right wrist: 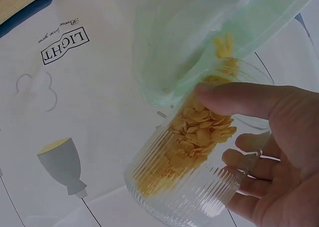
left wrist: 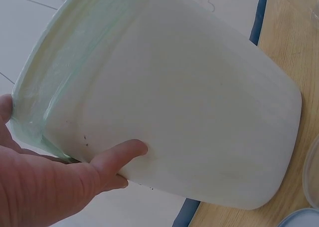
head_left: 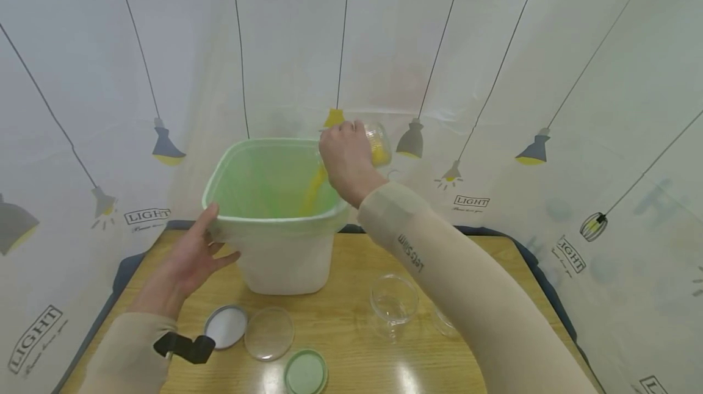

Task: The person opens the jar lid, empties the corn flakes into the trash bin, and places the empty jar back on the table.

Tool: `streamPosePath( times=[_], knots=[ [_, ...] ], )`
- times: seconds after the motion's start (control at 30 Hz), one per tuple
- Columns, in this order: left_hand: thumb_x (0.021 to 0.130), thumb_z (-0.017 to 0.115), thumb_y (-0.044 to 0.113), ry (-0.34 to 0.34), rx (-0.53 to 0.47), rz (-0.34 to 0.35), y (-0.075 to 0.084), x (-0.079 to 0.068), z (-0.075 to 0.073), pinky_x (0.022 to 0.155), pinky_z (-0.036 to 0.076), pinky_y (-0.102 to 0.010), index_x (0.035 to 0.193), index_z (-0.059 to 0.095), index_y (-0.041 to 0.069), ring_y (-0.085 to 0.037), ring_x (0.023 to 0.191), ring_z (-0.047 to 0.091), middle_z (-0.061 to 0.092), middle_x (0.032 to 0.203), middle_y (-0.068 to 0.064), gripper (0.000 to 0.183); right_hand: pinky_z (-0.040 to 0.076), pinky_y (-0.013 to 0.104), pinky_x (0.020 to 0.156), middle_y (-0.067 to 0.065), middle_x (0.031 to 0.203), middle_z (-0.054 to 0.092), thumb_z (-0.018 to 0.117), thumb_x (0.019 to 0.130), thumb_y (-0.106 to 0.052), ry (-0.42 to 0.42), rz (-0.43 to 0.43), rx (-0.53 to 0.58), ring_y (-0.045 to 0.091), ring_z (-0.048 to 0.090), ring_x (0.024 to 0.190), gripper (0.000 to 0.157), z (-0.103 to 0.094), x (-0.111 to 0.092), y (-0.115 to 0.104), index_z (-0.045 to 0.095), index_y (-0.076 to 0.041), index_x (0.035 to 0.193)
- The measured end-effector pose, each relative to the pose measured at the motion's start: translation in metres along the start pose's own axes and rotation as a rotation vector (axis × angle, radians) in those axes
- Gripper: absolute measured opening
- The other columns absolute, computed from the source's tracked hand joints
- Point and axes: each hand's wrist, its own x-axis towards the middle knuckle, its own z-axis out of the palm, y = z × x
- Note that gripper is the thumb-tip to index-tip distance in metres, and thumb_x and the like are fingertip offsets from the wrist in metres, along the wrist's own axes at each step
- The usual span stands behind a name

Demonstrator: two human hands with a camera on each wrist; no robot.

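Observation:
A white bin [head_left: 285, 266] lined with a green plastic bag [head_left: 247, 174] stands toward the back of the table, its mouth facing up. My left hand [head_left: 189, 260] holds it at the left front corner, with fingers [left wrist: 119, 154] against the bin's side and another digit on the bagged rim. Over the right side of the mouth, my right hand [head_left: 348, 156] grips a ribbed glass jar [right wrist: 174, 182], tilted with its opening toward the bag. Yellow flakes [right wrist: 194, 132], like cornflakes, slide along the jar's wall and fall into the bag. More flakes remain inside the jar.
In front of the bin lie a white lid with a grey edge [head_left: 226, 327], a clear lid [head_left: 269, 334] and a green lid [head_left: 306, 372]. A clear glass cup [head_left: 392, 299] stands right of them; another glass [head_left: 446, 322] is partly hidden by my right forearm.

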Motion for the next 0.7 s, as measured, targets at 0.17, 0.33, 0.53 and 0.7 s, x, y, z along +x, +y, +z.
streamPosePath(
  times=[0.17,0.33,0.53,0.7],
  knots=[
    [0.098,0.028,0.064,-0.003,0.011,0.005,0.0013,-0.0013,0.0011,0.117,0.019,-0.065,0.158,0.002,0.030,-0.039,0.151,-0.008,-0.012,0.164,-0.012,0.073,0.026,0.046,0.122,0.014,0.139,0.055,0.064,0.087,-0.003,-0.011,-0.007,-0.027,0.030,0.049,0.132,0.052,-0.0012,0.0003,-0.0017,0.050,-0.006,0.137],
    [0.098,0.027,0.064,-0.006,0.015,0.011,0.0029,-0.0024,0.0024,0.117,0.019,-0.065,0.158,0.001,0.030,-0.039,0.150,-0.010,-0.013,0.164,-0.013,0.074,0.028,0.045,0.122,0.013,0.137,0.056,0.065,0.086,-0.005,-0.010,-0.005,-0.073,0.029,0.049,0.131,0.051,-0.0026,0.0011,-0.0029,0.051,-0.007,0.136],
    [0.098,0.026,0.065,-0.008,0.034,0.011,0.0027,-0.0021,0.0032,0.116,0.019,-0.066,0.157,0.003,0.033,-0.040,0.150,-0.010,-0.014,0.164,-0.010,0.072,0.037,0.040,0.116,0.010,0.128,0.061,0.066,0.084,-0.004,0.008,0.003,-0.070,0.025,0.054,0.121,0.048,0.0003,0.0016,-0.0049,0.054,-0.008,0.131],
    [0.098,0.026,0.066,-0.009,0.040,0.015,0.0025,-0.0013,0.0036,0.115,0.019,-0.067,0.157,0.004,0.034,-0.040,0.150,-0.011,-0.014,0.164,-0.009,0.071,0.047,0.031,0.096,0.005,0.111,0.063,0.064,0.085,-0.005,0.023,0.001,-0.106,0.019,0.056,0.101,0.038,0.0024,0.0015,-0.0061,0.058,-0.008,0.123]
  ],
)
